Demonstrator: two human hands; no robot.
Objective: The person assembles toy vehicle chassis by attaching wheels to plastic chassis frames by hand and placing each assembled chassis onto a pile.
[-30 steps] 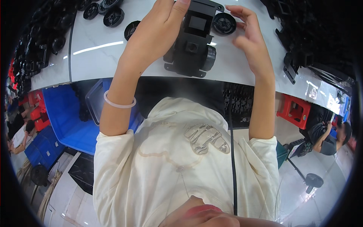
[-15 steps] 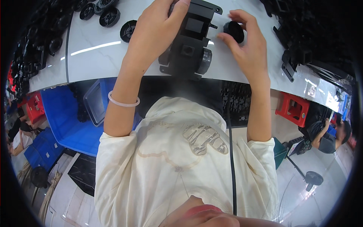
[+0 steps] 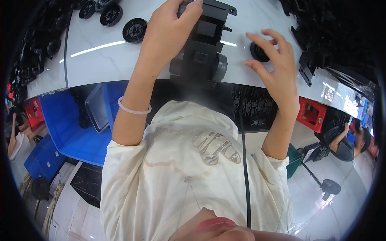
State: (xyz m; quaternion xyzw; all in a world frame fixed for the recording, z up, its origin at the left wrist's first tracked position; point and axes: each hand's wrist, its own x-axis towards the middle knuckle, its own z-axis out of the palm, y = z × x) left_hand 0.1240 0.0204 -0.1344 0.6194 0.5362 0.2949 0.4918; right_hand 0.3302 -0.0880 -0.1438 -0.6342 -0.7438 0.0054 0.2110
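My left hand [image 3: 171, 34] is closed on the upper left side of a black plastic wheeled chassis [image 3: 201, 48], its thumb over the edge. The chassis lies near the table's front edge, with a wheel [image 3: 219, 68] on its lower right side and a bare axle stub projecting above that. To its right, my right hand [image 3: 277, 66] has its fingers spread and thumb apart around a loose black wheel [image 3: 257, 53], partly hidden behind the fingers. The wheel appears to rest on the table. Another loose wheel [image 3: 134, 30] lies just left of my left forearm.
More black wheels [image 3: 111, 15] lie at the far left. Piles of black plastic parts line the left [image 3: 36, 52] and right [image 3: 321, 52] sides of the white table [image 3: 96, 66]. Below its edge are a blue bin [image 3: 72, 132] and a red stool [image 3: 311, 114]. A cable hangs down my front.
My right hand has moved right and toward me, its fingers spreading, and the loose wheel has shifted the same way and looks flatter. My left hand stays on the chassis.
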